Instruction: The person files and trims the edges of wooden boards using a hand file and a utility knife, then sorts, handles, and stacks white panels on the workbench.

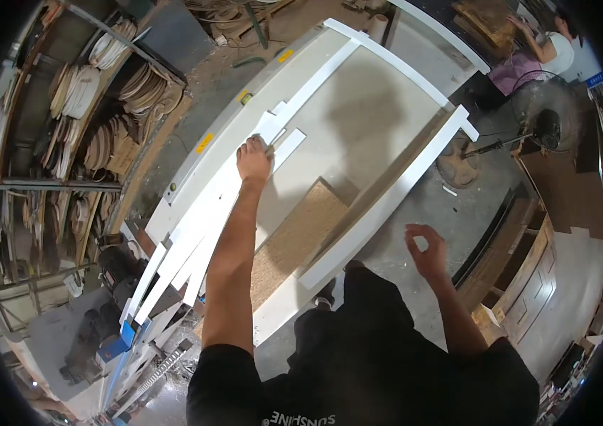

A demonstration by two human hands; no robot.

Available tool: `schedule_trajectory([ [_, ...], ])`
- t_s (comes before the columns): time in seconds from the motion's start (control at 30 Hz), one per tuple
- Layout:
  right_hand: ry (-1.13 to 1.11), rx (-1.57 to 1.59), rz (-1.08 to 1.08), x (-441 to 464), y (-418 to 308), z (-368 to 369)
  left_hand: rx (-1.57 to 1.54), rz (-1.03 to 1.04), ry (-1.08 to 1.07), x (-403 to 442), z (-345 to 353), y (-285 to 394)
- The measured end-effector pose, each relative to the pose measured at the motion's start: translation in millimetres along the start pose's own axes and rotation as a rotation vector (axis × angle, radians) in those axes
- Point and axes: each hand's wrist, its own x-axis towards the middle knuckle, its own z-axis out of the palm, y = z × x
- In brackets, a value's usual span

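Observation:
My left hand [254, 160] is closed with bent fingers over the edge of a white strip [205, 206] in a pile of long, narrow white strips on the table. A shorter white strip [289, 148] lies just right of it. My right hand [427, 250] hangs in the air off the table's right side. Its thumb and forefinger curl into a ring, with floor showing through and nothing visible in them. A white frame [401, 184] of joined strips lies across the pale tabletop [330, 113], and a rough brown board [301, 231] rests inside it.
A spirit level [244, 98] lies along the table's far left edge. Shelves with curved wooden pieces [74, 92] stand at left, beside a machine [120, 270]. To the right are a standing fan [546, 121], a person [553, 53] and a wooden cabinet [521, 284].

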Motion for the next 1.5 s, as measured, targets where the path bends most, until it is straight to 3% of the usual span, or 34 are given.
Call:
schedule_trajectory([
  [0.07, 0.049, -0.002, 0.115, -7.3, 29.7, -20.3, 0.047, 0.014, -0.002, 10.1, 25.2, -18.0],
  [0.23, 0.108, 0.013, 0.299, -5.9, 69.2, -23.7, 0.063, -0.031, 0.022, -40.2, -25.9, -34.3],
  [0.43, 0.028, 0.071, 0.233, 27.2, 49.4, 10.0, -0.017, -0.292, -0.1, -191.8, -64.8, -124.6],
  [0.53, -0.013, 0.116, 0.089, 46.0, 25.2, 23.7, -0.052, -0.388, -0.121, -265.0, -71.3, -166.7],
  [0.63, -0.006, 0.006, -0.164, 55.6, 21.7, 42.0, -0.078, -0.375, -0.152, -318.4, -56.6, -204.1],
  [0.7, -0.064, 0.096, -0.038, 55.9, -5.8, 51.1, -0.117, -0.288, -0.12, -347.9, -38.1, -222.1],
  [0.73, -0.083, 0.065, -0.112, 58.5, -15.3, 59.6, -0.14, -0.314, -0.126, -357.0, -30.7, -227.6],
  [0.87, -0.295, 0.029, -0.275, 47.0, -102.5, 101.9, -0.213, -0.345, -0.124, -359.3, -48.1, -216.6],
  [1.0, -0.595, 0.069, -0.454, 13.0, -168.5, 170.8, -0.023, -0.244, 0.19, -366.6, -57.8, -193.1],
  [1.07, -0.706, 0.124, -0.488, -13.3, -196.4, 196.9, -0.327, -0.142, 0.134, -370.8, -73.8, -156.1],
  [1.1, -0.749, 0.167, -0.487, -31.0, -206.3, 205.7, -0.296, -0.097, 0.003, -384.5, -62.7, -141.9],
  [1.2, -0.858, 0.137, -0.509, -80.1, -210.7, 225.9, -0.296, -0.001, -0.075, -400.7, -73.4, -83.2],
  [1.4, -0.978, 0.022, -0.406, -136.4, -199.9, 225.1, -0.227, -0.021, -0.378, -406.8, -58.9, -78.7],
  [1.5, -0.958, -0.039, -0.373, -141.1, -189.3, 216.5, -0.181, -0.026, -0.268, -411.7, -58.2, -77.8],
])
